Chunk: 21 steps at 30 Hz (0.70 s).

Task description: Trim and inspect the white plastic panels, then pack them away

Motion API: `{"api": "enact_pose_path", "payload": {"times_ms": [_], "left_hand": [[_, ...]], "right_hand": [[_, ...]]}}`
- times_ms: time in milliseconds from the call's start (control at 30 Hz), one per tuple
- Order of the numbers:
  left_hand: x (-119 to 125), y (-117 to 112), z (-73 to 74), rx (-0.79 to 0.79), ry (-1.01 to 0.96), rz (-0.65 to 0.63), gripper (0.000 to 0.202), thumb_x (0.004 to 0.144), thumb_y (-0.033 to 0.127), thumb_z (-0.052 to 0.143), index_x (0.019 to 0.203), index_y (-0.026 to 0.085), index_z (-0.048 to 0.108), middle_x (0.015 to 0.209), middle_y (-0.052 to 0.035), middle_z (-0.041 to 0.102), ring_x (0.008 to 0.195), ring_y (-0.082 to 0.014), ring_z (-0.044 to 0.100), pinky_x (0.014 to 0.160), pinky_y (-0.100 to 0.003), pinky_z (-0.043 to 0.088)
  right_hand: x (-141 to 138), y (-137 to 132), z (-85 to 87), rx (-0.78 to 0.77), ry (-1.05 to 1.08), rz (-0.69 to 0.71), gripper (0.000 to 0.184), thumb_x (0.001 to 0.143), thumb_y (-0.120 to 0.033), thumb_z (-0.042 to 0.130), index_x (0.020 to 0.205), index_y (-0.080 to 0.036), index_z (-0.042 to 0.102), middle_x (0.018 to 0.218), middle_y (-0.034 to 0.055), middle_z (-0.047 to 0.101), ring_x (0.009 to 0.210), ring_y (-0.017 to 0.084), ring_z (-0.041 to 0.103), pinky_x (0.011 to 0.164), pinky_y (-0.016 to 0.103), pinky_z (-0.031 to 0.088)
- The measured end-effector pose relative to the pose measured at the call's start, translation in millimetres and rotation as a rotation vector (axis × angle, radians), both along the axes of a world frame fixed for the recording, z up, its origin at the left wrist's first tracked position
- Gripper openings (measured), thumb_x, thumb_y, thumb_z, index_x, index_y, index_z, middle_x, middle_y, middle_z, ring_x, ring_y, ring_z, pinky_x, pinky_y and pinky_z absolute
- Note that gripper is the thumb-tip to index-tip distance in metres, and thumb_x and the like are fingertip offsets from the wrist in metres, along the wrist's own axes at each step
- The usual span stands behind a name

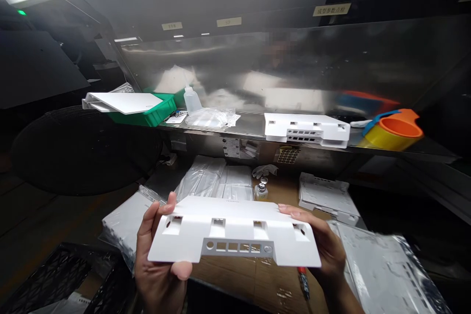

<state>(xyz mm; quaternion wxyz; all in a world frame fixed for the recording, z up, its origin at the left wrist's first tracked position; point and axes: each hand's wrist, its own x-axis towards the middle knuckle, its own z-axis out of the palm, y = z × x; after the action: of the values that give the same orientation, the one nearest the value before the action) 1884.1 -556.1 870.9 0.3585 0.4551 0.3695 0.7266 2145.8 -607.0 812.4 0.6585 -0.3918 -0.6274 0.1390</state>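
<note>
Between my two hands is a white plastic router housing (235,230), its slotted port side facing me. The port strip is grey, with one round hole and several square ones. My left hand (158,255) grips the left end, thumb below the lower edge and fingers behind. At the other end, my right hand (327,245) is closed round the side, its fingers on the top edge and its thumb hidden. Under the housing, near my right hand, lies a tool with a red part (302,277) on the cardboard-covered bench (228,277).
A metal shelf holds similar white housings (307,128), a green bin (147,115), a squeeze bottle (192,100) and coloured tape rolls (395,130). Bagged panels (202,176), a small dispenser bottle (261,189) and stacked white parts (327,196) lie below. A black crate (59,270) stands lower left.
</note>
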Motion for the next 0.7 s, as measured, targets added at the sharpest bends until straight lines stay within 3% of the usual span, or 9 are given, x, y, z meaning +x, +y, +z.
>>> {"api": "enact_pose_path", "payload": {"times_ms": [567, 633, 700], "left_hand": [[8, -5, -12.4, -0.027, -0.099, -0.09, 0.099, 0.044, 0.067, 0.089, 0.134, 0.034, 0.063, 0.12, -0.0039, 0.067, 0.147, -0.0383, 0.039, 0.12, -0.045, 0.038], [7, -3, -13.5, -0.079, -0.246, -0.13, 0.092, 0.054, 0.079, 0.079, 0.132, 0.033, 0.065, 0.122, -0.0054, 0.068, 0.148, -0.0385, 0.038, 0.118, -0.047, 0.041], [4, 1, -12.1, -0.248, -0.436, -0.196, 0.08, 0.073, 0.084, 0.06, 0.133, 0.032, 0.064, 0.134, -0.0069, 0.066, 0.148, -0.0357, 0.039, 0.115, -0.048, 0.044]], "right_hand": [[8, -8, -23.5, 0.002, 0.099, -0.03, 0.039, 0.09, -0.025, 0.069, 0.128, -0.02, 0.066, 0.128, 0.0141, 0.071, 0.12, 0.039, 0.067, 0.104, 0.062, 0.054], [10, -10, -24.5, 0.023, 0.107, -0.06, 0.035, 0.094, -0.029, 0.063, 0.128, -0.021, 0.067, 0.13, 0.0128, 0.071, 0.121, 0.041, 0.066, 0.105, 0.066, 0.052], [12, -13, -22.8, 0.071, 0.082, -0.101, 0.034, 0.098, -0.03, 0.052, 0.127, -0.023, 0.069, 0.13, 0.0111, 0.071, 0.122, 0.041, 0.065, 0.104, 0.067, 0.051]]}}
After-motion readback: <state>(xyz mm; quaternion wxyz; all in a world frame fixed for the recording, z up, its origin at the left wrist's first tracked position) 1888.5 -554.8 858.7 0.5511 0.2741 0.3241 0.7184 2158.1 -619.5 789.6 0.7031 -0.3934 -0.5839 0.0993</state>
